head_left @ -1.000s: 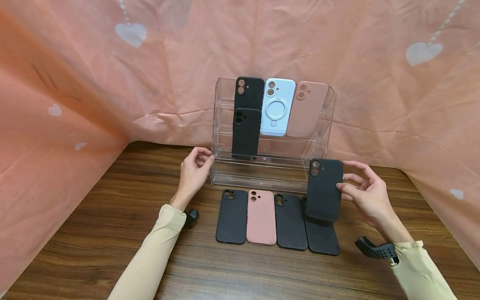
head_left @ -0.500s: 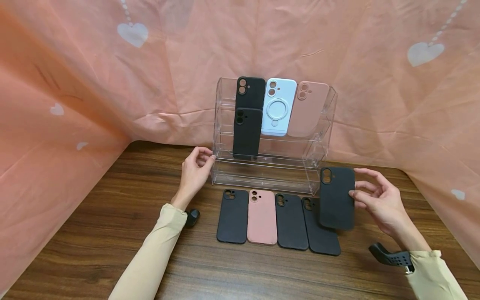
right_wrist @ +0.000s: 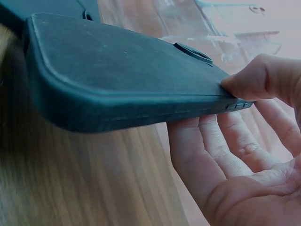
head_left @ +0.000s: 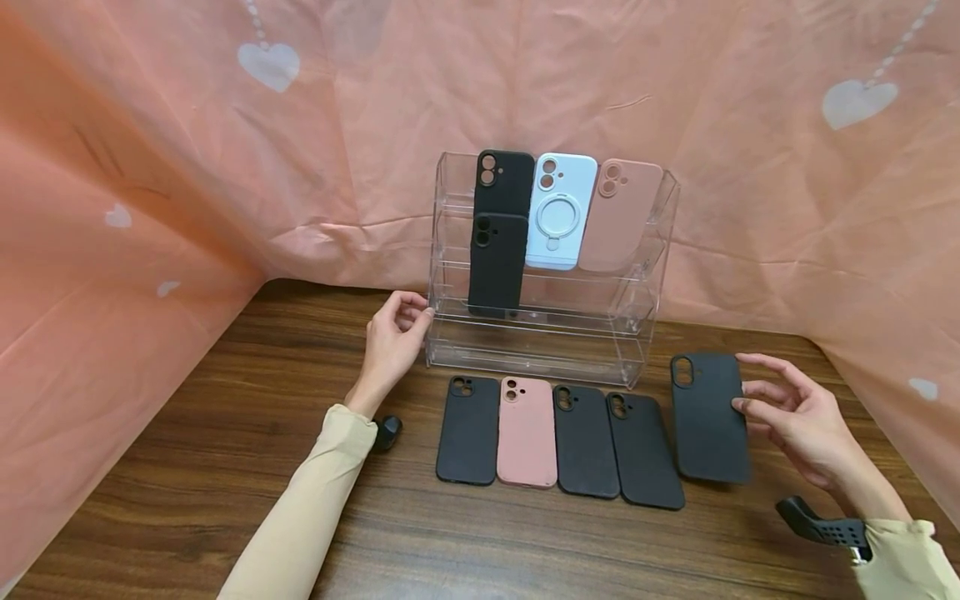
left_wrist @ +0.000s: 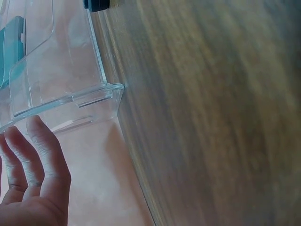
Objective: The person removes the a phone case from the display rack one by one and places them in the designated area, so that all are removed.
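Observation:
My right hand (head_left: 813, 433) pinches a black phone case (head_left: 711, 417) by its right edge, thumb on the back and fingers underneath. In the right wrist view this case (right_wrist: 117, 70) is tilted, raised above the wood. My left hand (head_left: 393, 333) touches the left side of a clear acrylic display stand (head_left: 540, 362); its fingers (left_wrist: 47, 146) meet the panel edge in the left wrist view. On the stand, a black case (head_left: 506, 183), a white case with a ring (head_left: 558, 212) and a pink case (head_left: 621, 217) fill the upper tier; another black case (head_left: 497, 262) leans below the first.
On the wooden table (head_left: 510, 550), before the stand, lie a black case (head_left: 467, 433), a pink case (head_left: 527, 437), a second black one (head_left: 587, 446) and a third black one (head_left: 647, 454), in a row. A peach curtain (head_left: 360, 125) surrounds the back and sides.
My right hand has carried the black phone case right and toward me, from over the row's last case to beside it, uncovering that one. My left hand stays at the stand.

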`<action>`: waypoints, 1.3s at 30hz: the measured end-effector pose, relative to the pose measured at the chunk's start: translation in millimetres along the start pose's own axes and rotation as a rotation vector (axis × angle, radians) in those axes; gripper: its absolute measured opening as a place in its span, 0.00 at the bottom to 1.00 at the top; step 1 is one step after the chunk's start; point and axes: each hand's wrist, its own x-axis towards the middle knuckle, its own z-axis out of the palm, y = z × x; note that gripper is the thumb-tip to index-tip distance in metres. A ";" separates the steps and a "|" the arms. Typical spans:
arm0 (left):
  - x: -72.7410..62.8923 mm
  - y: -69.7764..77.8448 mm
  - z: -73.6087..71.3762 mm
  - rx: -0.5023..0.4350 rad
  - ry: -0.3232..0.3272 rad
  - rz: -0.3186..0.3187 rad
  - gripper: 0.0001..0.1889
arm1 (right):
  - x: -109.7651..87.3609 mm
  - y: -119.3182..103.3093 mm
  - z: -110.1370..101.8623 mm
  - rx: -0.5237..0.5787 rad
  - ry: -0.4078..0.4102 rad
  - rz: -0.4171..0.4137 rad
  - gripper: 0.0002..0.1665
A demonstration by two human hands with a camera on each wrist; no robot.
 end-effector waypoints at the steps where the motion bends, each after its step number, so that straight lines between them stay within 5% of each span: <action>1: 0.4 0.1 -0.1 -0.001 0.000 -0.001 0.07 | -1.2 0.9 -1.6 -0.005 0.002 0.003 0.39; 9: 0.0 0.4 -0.1 0.000 -0.006 -0.010 0.08 | -8.5 8.8 -11.4 0.015 -0.024 0.027 0.39; 30: -0.8 0.0 -1.4 0.013 -0.009 -0.004 0.07 | -16.3 16.0 -5.9 -0.715 0.009 0.274 0.31; 39: -0.6 -0.7 -1.2 0.024 -0.009 0.006 0.08 | -13.8 16.5 2.2 -0.799 -0.014 0.332 0.37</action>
